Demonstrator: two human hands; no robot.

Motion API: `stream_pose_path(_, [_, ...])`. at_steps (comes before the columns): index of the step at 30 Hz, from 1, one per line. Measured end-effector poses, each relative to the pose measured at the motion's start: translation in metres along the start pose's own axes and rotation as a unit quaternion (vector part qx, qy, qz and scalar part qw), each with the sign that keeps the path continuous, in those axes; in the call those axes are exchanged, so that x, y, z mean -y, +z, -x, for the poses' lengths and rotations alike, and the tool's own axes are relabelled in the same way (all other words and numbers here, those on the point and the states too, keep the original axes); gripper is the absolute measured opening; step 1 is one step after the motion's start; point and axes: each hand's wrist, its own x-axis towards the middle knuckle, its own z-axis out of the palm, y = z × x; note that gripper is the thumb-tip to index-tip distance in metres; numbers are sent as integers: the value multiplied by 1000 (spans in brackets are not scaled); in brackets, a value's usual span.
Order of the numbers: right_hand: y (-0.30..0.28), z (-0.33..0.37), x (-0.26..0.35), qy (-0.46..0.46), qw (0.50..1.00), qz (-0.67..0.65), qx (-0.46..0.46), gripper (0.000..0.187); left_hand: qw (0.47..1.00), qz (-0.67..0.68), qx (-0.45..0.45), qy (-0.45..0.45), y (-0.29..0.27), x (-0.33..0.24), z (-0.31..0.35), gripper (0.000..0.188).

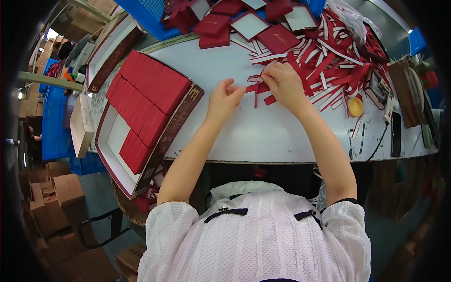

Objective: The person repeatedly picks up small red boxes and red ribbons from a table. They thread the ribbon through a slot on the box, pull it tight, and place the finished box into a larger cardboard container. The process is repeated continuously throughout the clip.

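left hand [224, 100]: loosely curled | right hand [285, 85]: fingers [272, 80] pinched together | both forearms [190, 162]: extended forward, converging

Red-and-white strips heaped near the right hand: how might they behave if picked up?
The strips look light, being thin and narrow. Many lie straight, so probably somewhat stiff. They overlap, so lifting one may drag neighbours.

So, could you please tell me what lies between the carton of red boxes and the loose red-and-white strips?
Between the carton and strips, the head view shows the left hand over white tabletop.
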Motion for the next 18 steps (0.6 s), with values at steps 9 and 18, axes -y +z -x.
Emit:
stream_pose_path(9, [-12, 15, 1, 19, 995, 23, 98, 7, 881, -418, -36, 220, 25, 9, -6, 22])
stream_pose_path(18, [-14, 15, 34, -108, 992, 37, 62, 5, 931, -213, -12, 295, 1, -31, 25, 7])
